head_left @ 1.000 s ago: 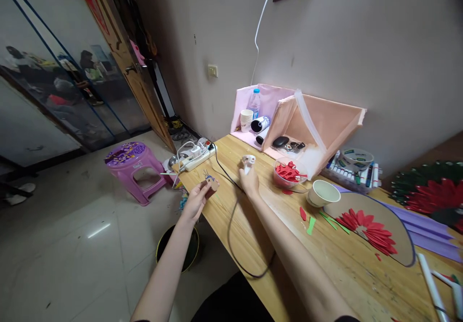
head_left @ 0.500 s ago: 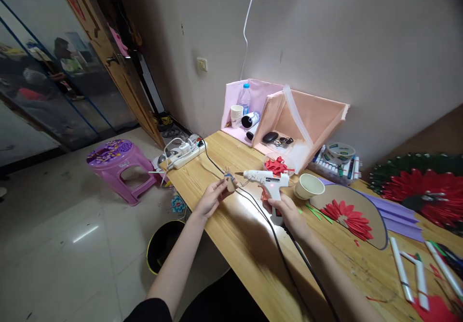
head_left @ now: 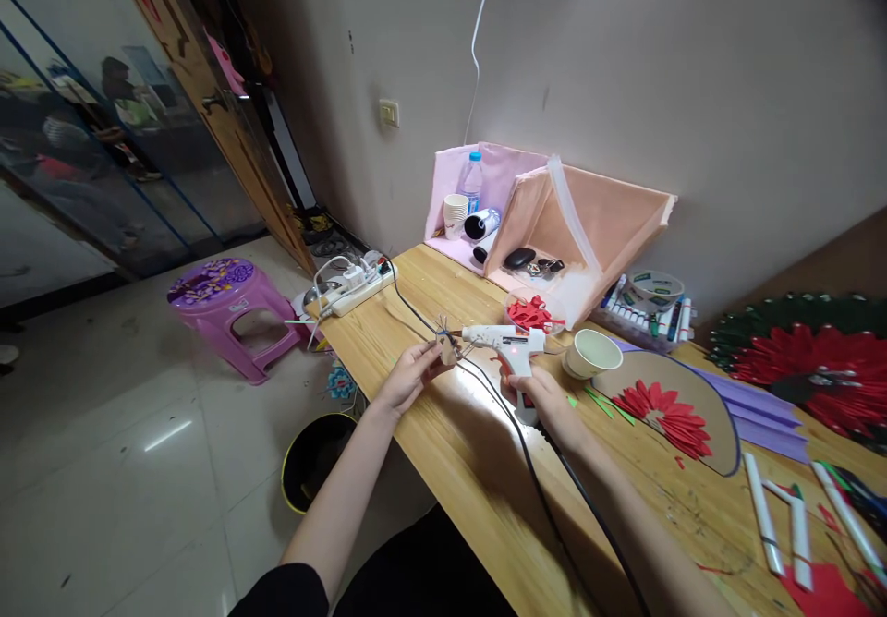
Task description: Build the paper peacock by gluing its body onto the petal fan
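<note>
My right hand [head_left: 544,400] is wrapped round the handle of a white glue gun [head_left: 509,340], its nozzle pointing left. Between the fingers of my left hand [head_left: 408,377] is a small beige piece with thin dark strands [head_left: 449,349] sticking up from it; its exact kind I cannot make out. The nozzle tip is at the top of this piece, touching or very near it. A black cord [head_left: 582,488] runs from the glue gun's handle toward the front of the table. Behind the gun sits a clear bowl of red pieces [head_left: 532,312].
On the wooden table [head_left: 443,441] stand a paper cup [head_left: 592,355], a fan-shaped board [head_left: 724,414] with a red paper flower, and white tubes [head_left: 763,515]. A power strip [head_left: 360,291] lies at the left corner. A pink stool [head_left: 239,326] and black bin [head_left: 311,455] are on the floor.
The glue gun has moved slightly left, bringing its nozzle to the small beige piece. My left hand has shifted slightly right and still holds the piece.
</note>
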Available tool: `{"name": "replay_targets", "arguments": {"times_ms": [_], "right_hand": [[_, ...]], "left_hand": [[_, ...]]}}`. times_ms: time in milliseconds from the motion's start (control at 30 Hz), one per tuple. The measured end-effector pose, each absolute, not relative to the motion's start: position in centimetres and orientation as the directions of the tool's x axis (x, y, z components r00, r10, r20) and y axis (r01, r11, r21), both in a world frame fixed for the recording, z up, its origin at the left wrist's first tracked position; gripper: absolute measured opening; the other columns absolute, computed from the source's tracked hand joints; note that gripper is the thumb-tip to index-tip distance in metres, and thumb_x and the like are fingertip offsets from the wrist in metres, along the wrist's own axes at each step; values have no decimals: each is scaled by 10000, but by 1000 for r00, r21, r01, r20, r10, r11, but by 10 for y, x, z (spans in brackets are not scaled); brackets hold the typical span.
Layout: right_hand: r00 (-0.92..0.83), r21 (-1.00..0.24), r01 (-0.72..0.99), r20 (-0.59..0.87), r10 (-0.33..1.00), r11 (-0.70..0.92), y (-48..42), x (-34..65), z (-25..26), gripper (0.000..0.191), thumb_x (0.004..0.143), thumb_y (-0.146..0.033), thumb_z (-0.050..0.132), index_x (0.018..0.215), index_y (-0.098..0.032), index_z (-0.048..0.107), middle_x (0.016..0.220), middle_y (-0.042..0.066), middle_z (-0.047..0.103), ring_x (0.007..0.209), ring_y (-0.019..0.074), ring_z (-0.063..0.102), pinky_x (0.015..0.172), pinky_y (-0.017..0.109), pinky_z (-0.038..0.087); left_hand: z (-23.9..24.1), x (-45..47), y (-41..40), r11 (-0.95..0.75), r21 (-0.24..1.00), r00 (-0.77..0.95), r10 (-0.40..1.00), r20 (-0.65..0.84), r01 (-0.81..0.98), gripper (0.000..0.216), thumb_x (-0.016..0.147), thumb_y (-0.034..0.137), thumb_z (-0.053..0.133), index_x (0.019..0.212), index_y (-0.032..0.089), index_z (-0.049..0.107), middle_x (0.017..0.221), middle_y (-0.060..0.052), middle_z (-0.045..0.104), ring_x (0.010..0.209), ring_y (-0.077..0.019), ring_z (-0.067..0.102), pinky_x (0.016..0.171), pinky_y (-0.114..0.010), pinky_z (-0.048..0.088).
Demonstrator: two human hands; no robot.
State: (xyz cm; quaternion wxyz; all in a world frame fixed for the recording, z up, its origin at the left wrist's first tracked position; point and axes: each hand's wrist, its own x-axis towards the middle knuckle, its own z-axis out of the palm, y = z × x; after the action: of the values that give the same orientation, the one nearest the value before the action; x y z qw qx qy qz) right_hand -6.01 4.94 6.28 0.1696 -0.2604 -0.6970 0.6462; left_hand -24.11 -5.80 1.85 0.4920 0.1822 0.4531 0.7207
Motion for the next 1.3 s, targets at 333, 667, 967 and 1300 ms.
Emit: {"name": "replay_targets", "arguments": {"times_ms": [333, 667, 967, 1300], "right_hand": [[-841, -988, 145, -93, 533, 56, 47, -57, 68, 216, 747, -352, 455, 604, -196, 411, 553, -24, 407, 532, 118, 342, 524, 267, 284], [-852, -975, 185, -96, 515, 124, 46, -47, 71, 209, 742, -339, 439, 598, -193, 401, 544, -22, 421, 520, 112, 352, 517, 270, 272], [-824, -954, 236, -94, 558, 187, 46, -47, 75, 148, 727, -310, 474, 669, -176, 495, 593, -19, 468, 544, 118, 406, 508, 252, 308], [-823, -879, 235, 47, 566, 415, 40, -49, 82, 211, 785, -357, 508, 845, -176, 600, 752, 20, 570, 684, 172, 496, 623, 282, 374]], "left_hand": [[17, -244, -62, -133, 830, -460, 873, -161, -542, 358, 694, 370, 741, 962, 135, 703, 984, -104, 720, 930, -202, 658, 861, -296, 484], [22, -241, -57, -123, 835, -450, 879, -159, -536, 386, 670, 404, 751, 932, 125, 704, 909, -99, 734, 868, -195, 678, 842, -284, 484], [22, -240, -59, -157, 853, -528, 835, -154, -498, 361, 657, 343, 768, 945, 133, 709, 1002, -100, 718, 928, -195, 657, 898, -297, 459], [21, -247, -67, -197, 866, -593, 794, -134, -460, 329, 642, 329, 782, 895, 131, 712, 914, -84, 728, 902, -216, 668, 932, -360, 461]]}}
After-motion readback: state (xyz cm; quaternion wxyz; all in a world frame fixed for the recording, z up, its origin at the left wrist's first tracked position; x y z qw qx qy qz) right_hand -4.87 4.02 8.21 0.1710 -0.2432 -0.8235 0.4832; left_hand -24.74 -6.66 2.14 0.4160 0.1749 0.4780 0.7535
